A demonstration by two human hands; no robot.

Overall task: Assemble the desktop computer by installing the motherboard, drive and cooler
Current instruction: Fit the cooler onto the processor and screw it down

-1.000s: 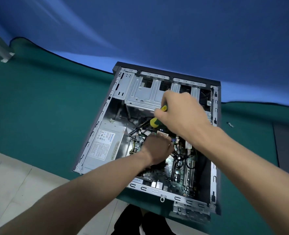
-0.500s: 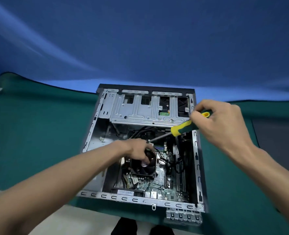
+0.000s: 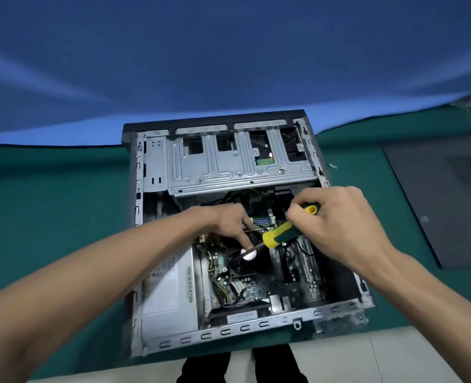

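Screwdriver [image 3: 282, 233] now beside left hand [image 3: 230, 221]

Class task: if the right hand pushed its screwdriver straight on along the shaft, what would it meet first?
Probably the cooler: the right hand aims the screwdriver down-left at it, beside the left hand; depth is unclear.

Your right hand [image 3: 336, 228] has drawn the screwdriver [image 3: 282, 233] back over the case from its right rail, lowering its tip beside your left hand [image 3: 230, 225] onto the cooler [image 3: 249, 258]. The view has closed in on the case [image 3: 347, 305].
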